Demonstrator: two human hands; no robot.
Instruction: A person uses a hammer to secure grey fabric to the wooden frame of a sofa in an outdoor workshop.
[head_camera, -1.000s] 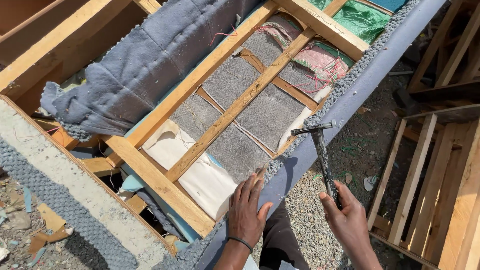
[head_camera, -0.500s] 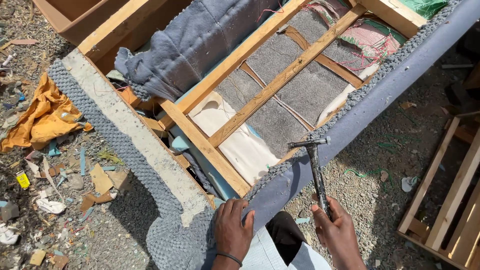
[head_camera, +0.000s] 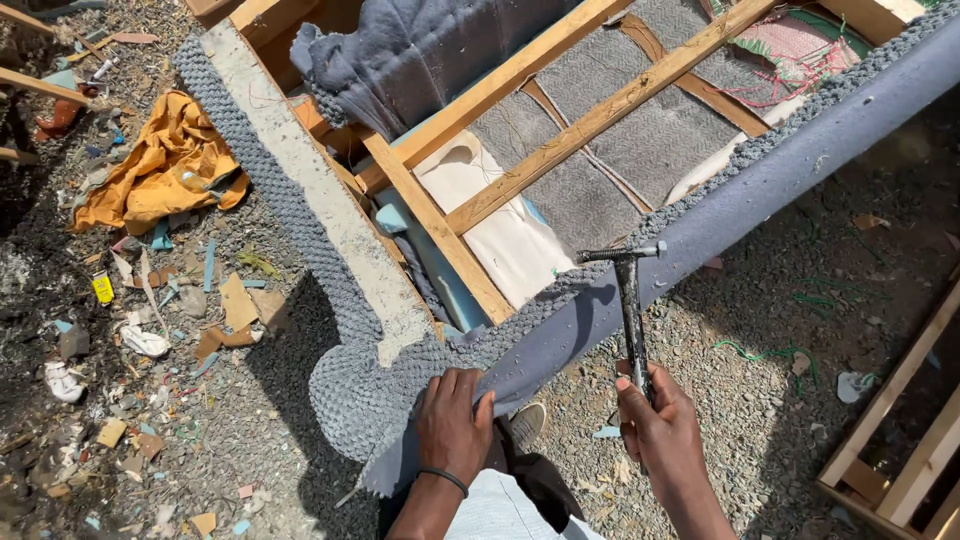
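Since the earlier frame the view has shifted left: more of the littered ground (head_camera: 150, 400) shows, and the left hand (head_camera: 455, 410) has moved from the frame's edge to the lower corner of the fabric (head_camera: 700, 225).

The left hand is closed, fingers curled over the grey-blue fabric edge and pinching it, with the thumb underneath. A dark band circles the wrist. The right hand (head_camera: 660, 425) is wrapped in a fist around the lower handle of the hammer (head_camera: 630, 300). The hammer stands nearly upright, its head level and touching the fabric roll at the frame's edge.

The fabric runs diagonally from the left hand up to the top right, draped over the rail of the wooden frame (head_camera: 520, 180). Inside the frame lie grey felt (head_camera: 600, 160), a white panel (head_camera: 500, 230) and a bunched grey cloth (head_camera: 420, 50). A textured grey strip (head_camera: 290, 200) borders the frame's left side.

An orange cloth (head_camera: 170, 165) lies on the ground, well apart. Wooden slats (head_camera: 900, 430) stand at lower right.
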